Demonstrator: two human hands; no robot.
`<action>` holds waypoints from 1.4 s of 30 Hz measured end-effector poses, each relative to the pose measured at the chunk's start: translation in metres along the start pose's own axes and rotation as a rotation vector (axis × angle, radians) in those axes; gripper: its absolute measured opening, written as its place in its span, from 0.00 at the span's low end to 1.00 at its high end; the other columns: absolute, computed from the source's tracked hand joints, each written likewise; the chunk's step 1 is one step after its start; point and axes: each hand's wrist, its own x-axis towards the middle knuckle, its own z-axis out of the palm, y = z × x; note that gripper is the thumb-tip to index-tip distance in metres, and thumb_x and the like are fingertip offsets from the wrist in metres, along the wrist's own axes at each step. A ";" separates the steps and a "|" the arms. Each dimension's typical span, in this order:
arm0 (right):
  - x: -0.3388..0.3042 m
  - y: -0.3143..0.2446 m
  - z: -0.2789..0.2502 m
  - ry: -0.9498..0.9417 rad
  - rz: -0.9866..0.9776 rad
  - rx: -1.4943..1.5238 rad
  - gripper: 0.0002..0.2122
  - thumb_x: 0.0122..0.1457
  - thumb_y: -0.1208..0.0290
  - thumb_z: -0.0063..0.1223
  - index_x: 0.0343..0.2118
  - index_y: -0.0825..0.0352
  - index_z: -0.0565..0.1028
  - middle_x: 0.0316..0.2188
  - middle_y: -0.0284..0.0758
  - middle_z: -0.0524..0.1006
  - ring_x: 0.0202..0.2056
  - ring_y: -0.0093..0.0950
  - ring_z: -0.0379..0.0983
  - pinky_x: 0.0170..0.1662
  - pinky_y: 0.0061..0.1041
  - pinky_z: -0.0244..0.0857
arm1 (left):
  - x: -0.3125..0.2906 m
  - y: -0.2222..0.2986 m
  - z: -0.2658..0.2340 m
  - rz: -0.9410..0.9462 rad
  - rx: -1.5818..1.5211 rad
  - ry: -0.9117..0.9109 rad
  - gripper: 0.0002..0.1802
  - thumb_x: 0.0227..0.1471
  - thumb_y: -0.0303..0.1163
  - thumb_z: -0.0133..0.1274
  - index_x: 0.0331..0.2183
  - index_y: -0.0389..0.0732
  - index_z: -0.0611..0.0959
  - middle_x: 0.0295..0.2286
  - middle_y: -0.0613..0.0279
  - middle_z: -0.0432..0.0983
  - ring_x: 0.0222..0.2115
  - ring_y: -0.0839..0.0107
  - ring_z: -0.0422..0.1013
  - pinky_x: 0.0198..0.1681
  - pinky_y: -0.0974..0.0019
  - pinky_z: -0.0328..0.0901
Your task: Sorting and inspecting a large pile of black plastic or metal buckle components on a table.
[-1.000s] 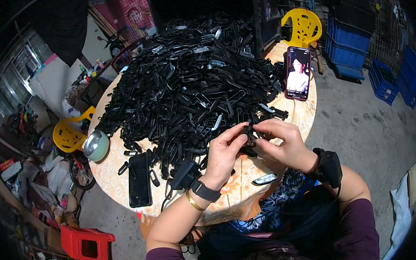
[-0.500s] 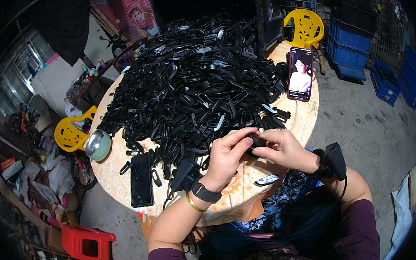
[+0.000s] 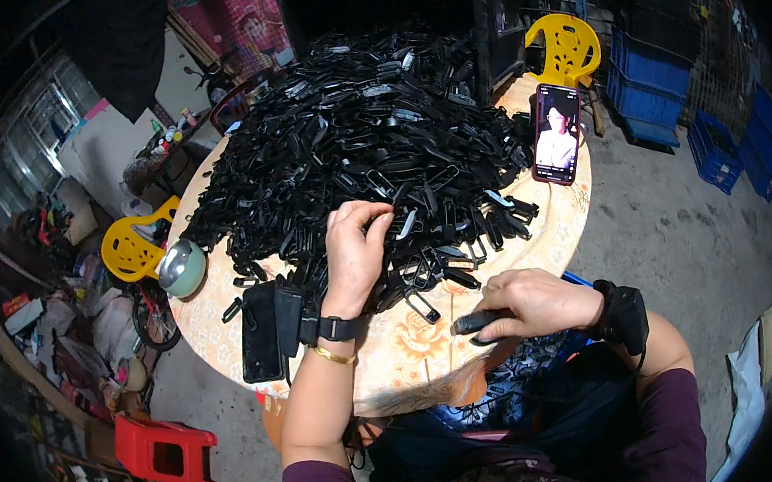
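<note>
A big heap of small black plastic parts [image 3: 379, 151], many of them long narrow loops, covers most of the round table [image 3: 387, 368]. At the heap's near edge is my left hand [image 3: 355, 252], its thumb and fingers closed in a pinch; what lies between the fingertips, if anything, is too small to make out. Lower and to the right, my right hand [image 3: 536, 303] grips a dark elongated plastic part [image 3: 481, 321] just above the table's near edge. Several loose loop-shaped parts [image 3: 423, 306] lie on the cloth between the hands.
A lit phone [image 3: 558, 134] stands at the table's right; a dark phone [image 3: 261, 332] lies by my left forearm. A metal bowl [image 3: 181, 269] sits at the left edge. Around are yellow chairs [image 3: 563, 50], a red stool [image 3: 165, 455] and blue crates [image 3: 651, 89].
My hands were together around a dark part and have separated. The left has moved up and left to the heap; the right has come down nearer the table's edge, keeping a dark part.
</note>
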 end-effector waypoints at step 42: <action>0.009 0.041 0.000 0.491 0.429 1.462 0.14 0.57 0.76 0.47 0.46 0.69 0.67 0.35 0.34 0.74 0.29 0.20 0.72 0.29 0.18 0.68 | 0.006 0.019 0.042 0.189 0.166 -0.060 0.04 0.44 0.28 0.55 0.27 0.41 0.78 0.29 0.62 0.74 0.39 0.61 0.66 0.43 0.59 0.56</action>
